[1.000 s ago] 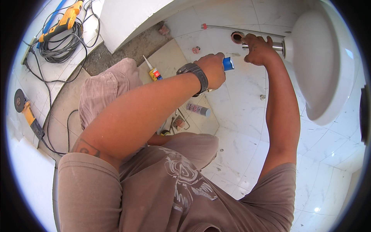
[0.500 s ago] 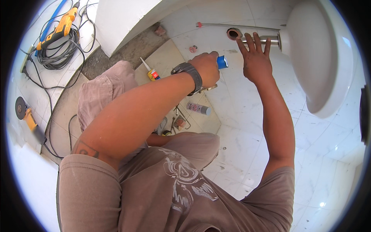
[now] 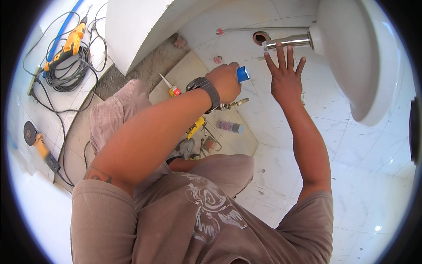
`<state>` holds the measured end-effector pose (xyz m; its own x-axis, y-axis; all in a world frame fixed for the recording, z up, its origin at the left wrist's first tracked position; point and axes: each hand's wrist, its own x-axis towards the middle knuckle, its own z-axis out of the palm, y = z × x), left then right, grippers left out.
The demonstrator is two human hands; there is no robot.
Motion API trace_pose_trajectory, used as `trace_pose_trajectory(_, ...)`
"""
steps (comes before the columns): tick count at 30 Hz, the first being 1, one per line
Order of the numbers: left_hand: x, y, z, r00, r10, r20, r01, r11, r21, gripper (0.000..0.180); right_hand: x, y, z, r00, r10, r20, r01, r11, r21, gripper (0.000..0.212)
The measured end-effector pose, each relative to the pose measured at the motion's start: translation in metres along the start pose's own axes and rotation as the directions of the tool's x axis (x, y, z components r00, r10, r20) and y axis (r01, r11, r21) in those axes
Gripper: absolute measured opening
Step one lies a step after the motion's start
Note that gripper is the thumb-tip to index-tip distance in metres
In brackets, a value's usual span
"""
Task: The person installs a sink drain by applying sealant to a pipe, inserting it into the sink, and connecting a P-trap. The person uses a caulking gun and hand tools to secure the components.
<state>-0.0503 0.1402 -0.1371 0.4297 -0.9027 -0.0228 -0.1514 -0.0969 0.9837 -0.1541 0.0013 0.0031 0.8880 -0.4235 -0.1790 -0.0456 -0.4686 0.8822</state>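
Note:
My left hand (image 3: 224, 82), with a black watch (image 3: 204, 90) at its wrist, is closed round a blue object with a silvery end (image 3: 243, 74); most of it is hidden in the fist. To the right, my right hand (image 3: 285, 79) is open, fingers spread. Its fingertips overlap the lower edge of a chrome pipe (image 3: 299, 40), and I cannot tell whether they touch it. The pipe sticks out leftward from a white ceramic basin (image 3: 347, 57). Just beyond the pipe's free end is a round hole (image 3: 260, 38) in the tiles.
A thin hose (image 3: 268, 28) with a red end runs above the pipe. Near my knee lie a sealant tube (image 3: 172, 88), a spray can (image 3: 230, 127) and a yellow tool (image 3: 196, 127). Farther left are a corded drill (image 3: 70, 46), coiled cable (image 3: 68, 75) and an angle grinder (image 3: 41, 145).
My right hand has drawn back slightly from the pipe, uncovering its free end. My left hand, still round the blue object, has shifted a little left. The whole view has moved slightly.

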Motion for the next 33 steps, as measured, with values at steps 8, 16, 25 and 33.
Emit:
trace_pose_trajectory(8, -0.001, -0.010, -0.009, 0.990, 0.129, -0.060, -0.131, 0.991, -0.034, 0.038, 0.017, 0.003, 0.084, 0.912, 0.089, 0.401, -0.245, -0.665, 0.705, 0.064)
trace_pose_trajectory(16, -0.002, -0.011, -0.014, 0.997, 0.058, -0.054, -0.056, 0.998, 0.042, 0.036, 0.084, -0.010, 0.104, 0.987, -0.078, 0.140, -0.060, -0.990, -0.126, 0.091)
trace_pose_trajectory(25, 0.004, -0.015, 0.001, 0.998, 0.065, -0.015, -0.064, 0.997, 0.045, 0.037, 0.104, 0.008, 0.120, 0.975, -0.134, -0.179, -0.156, -0.981, -0.114, 0.094)
trace_pose_trajectory(33, 0.004, -0.020, 0.004, 0.998, 0.066, 0.006, -0.066, 0.997, 0.045, 0.037, 0.106, 0.006, 0.123, 0.966, -0.166, -0.199, -0.183, -0.980, -0.073, 0.094)
